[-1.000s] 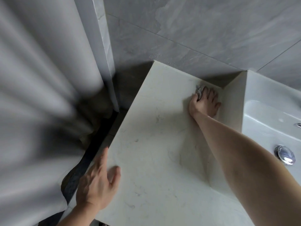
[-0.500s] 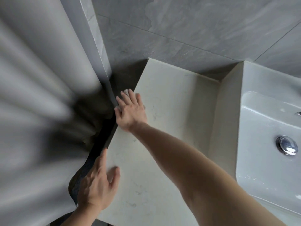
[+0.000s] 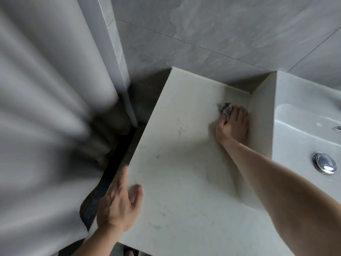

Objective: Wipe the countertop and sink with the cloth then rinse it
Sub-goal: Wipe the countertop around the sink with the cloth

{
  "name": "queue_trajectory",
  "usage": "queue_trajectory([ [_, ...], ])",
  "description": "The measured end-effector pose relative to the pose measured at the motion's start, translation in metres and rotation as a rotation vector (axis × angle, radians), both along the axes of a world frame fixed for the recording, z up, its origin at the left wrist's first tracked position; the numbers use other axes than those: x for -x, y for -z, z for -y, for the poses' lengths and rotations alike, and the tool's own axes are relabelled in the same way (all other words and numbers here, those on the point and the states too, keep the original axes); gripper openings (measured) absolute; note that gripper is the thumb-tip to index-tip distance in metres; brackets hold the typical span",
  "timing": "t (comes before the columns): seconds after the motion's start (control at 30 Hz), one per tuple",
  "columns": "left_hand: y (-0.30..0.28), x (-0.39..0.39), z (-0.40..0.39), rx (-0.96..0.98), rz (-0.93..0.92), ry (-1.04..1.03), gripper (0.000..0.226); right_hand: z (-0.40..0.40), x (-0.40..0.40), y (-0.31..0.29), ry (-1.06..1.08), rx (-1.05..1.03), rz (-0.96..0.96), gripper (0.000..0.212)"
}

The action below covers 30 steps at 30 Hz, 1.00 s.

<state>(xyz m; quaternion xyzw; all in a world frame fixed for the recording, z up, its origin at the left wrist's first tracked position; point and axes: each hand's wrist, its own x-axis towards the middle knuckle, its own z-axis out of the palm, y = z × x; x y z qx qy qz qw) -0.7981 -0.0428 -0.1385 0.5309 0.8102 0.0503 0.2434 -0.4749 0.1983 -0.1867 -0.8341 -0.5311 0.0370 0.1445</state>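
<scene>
Counter (image 3: 184, 182): showing off-white to pale cream, carrying faint grey marble-like veining and a few small darker smudges. Cloth (image 3: 225, 108): showing mottled grey with lighter flecks; sink (image 3: 302, 100): showing plain glossy white, its drain plug (image 3: 325, 162) gleaming chrome silver. Wall tiles (image 3: 221, 34): showing mid grey with paler cloudy streaks and thin dark grout lines; curtain (image 3: 46, 108): hanging in plain light grey with darker shadowed folds, a black speckled floor strip (image 3: 92, 206) showing beside it.

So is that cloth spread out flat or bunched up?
Bunched up: only a small grey wad of the cloth pokes out beyond the right hand pressing it on the countertop.
</scene>
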Motion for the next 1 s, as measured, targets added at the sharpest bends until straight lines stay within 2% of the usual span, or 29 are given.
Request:
queue_trajectory([
  [0.07,-0.001,-0.001,0.000,-0.004,-0.010,0.004,0.079,0.002,0.020,-0.001,0.083,0.019,-0.030,0.068],
  [0.13,-0.002,-0.001,0.000,-0.001,-0.013,0.008,0.079,0.006,0.050,-0.005,0.072,0.057,-0.060,0.072],
  [0.4,-0.002,-0.001,-0.001,0.024,0.007,0.010,0.078,0.101,0.194,-0.014,-0.706,0.082,-0.134,0.065],
  [0.5,-0.001,-0.001,0.001,0.021,0.009,0.040,0.076,0.143,0.190,-0.016,-0.858,0.126,-0.106,0.062],
  [0.6,0.001,-0.001,0.002,0.017,0.009,0.056,0.083,0.167,0.158,-0.016,-0.917,0.134,-0.075,0.061],
  [0.7,0.000,-0.002,0.002,0.010,0.012,0.053,0.086,0.162,0.121,-0.014,-0.861,0.135,-0.069,0.064],
  [0.77,0.000,-0.001,0.002,0.006,0.018,0.054,0.085,0.144,0.095,-0.013,-0.740,0.123,-0.096,0.064],
  [0.93,0.007,0.003,0.003,-0.007,0.031,0.040,0.076,0.061,0.030,-0.010,-0.231,0.143,-0.075,0.073],
  [1.0,0.009,0.003,0.004,-0.015,0.035,0.038,0.076,0.032,0.015,-0.011,-0.079,0.173,-0.069,0.070],
])
